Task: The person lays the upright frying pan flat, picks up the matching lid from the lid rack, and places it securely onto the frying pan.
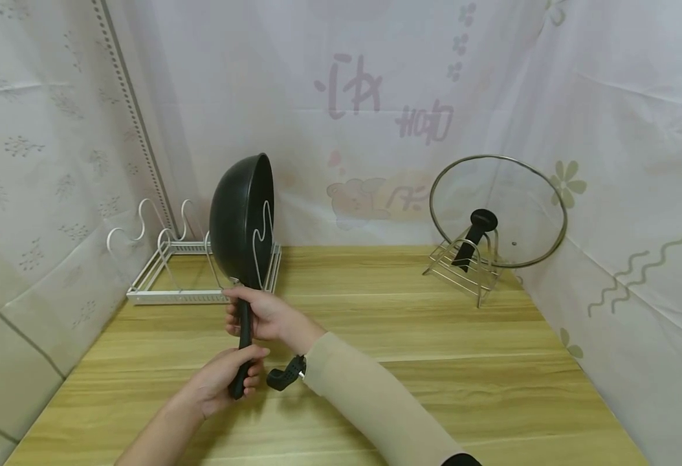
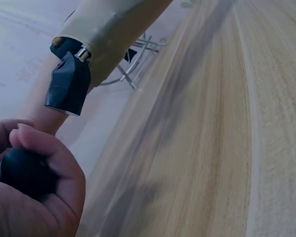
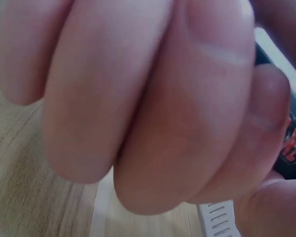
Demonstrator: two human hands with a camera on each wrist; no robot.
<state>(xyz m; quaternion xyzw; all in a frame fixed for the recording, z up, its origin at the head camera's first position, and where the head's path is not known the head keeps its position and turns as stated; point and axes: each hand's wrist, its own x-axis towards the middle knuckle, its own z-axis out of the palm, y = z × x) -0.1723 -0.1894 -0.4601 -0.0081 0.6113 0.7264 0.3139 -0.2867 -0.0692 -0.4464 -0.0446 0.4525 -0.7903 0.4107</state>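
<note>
A deep black frying pan (image 1: pixel 242 220) stands on edge at the right end of a white pan rack (image 1: pixel 178 297), between two wire dividers, its handle toward me. My left hand (image 1: pixel 224 382) grips the handle's lower end; in the left wrist view, curled fingers (image 2: pixel 71 182) wrap the handle's round black tip (image 2: pixel 27 170). Higher up, close to the pan, my right hand (image 1: pixel 262 315) holds the same handle. Its fingers (image 3: pixel 153 108) fill the right wrist view and hide most of the grip. Whether the pan's weight rests on the rack I cannot tell.
A glass lid (image 1: pixel 521 207) with a black knob handle (image 1: pixel 476 236) leans in a small wire stand (image 1: pixel 463 275) at the back right. White wire dividers (image 1: pixel 143 220) rise from the rack's left part. Printed curtains (image 1: pixel 387 65) hang behind the wooden table (image 1: pixel 364 388).
</note>
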